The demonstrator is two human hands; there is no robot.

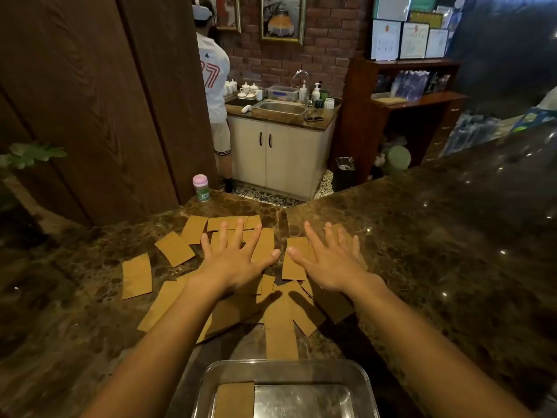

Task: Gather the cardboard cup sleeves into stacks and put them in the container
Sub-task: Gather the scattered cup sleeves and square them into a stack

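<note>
Several flat brown cardboard cup sleeves (174, 248) lie scattered on the dark marble counter (422, 236), some overlapping. My left hand (233, 260) hovers palm down over the middle of the scatter, fingers spread, holding nothing. My right hand (327, 263) is spread the same way just to its right, over more sleeves. A clear rectangular container (366, 384) sits at the near edge between my forearms, with one sleeve (235, 401) lying in its left side.
A pink-lidded jar (201, 187) stands at the counter's far edge beside a dark wooden panel (90, 101). Beyond the counter a person in a white shirt (214, 86) stands at a sink cabinet (281, 108). A wooden shelf unit (401, 116) is at the right.
</note>
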